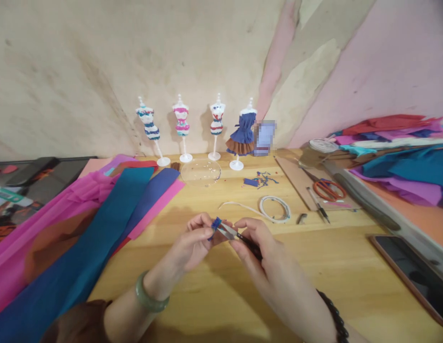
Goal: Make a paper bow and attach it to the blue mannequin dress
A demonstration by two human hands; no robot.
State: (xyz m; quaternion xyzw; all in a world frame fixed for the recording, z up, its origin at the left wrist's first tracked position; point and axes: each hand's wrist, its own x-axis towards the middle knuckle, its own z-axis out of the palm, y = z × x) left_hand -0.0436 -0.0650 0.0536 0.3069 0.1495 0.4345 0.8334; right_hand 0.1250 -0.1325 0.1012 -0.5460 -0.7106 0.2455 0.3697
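My left hand [195,242] pinches a small crumpled strip of dark blue paper [215,224] between thumb and fingertips. In my right hand [259,247] is a pair of small scissors [227,231] with silver blades and a black handle. The blades point left, parted, right at the blue strip; whether they touch it is hard to tell. Beyond my hands lies a loose coil of white tape [274,209]. Farther back are blue paper scraps [255,181] and a clear round dish [200,172] with tiny bits in it.
Several small white dress forms stand along the wall, one wearing a blue and brown paper dress [243,131]. Coloured paper sheets [114,233] cover the left side. At right are a board [296,178], orange-handled scissors [328,189], a pen [318,206] and a phone [414,271].
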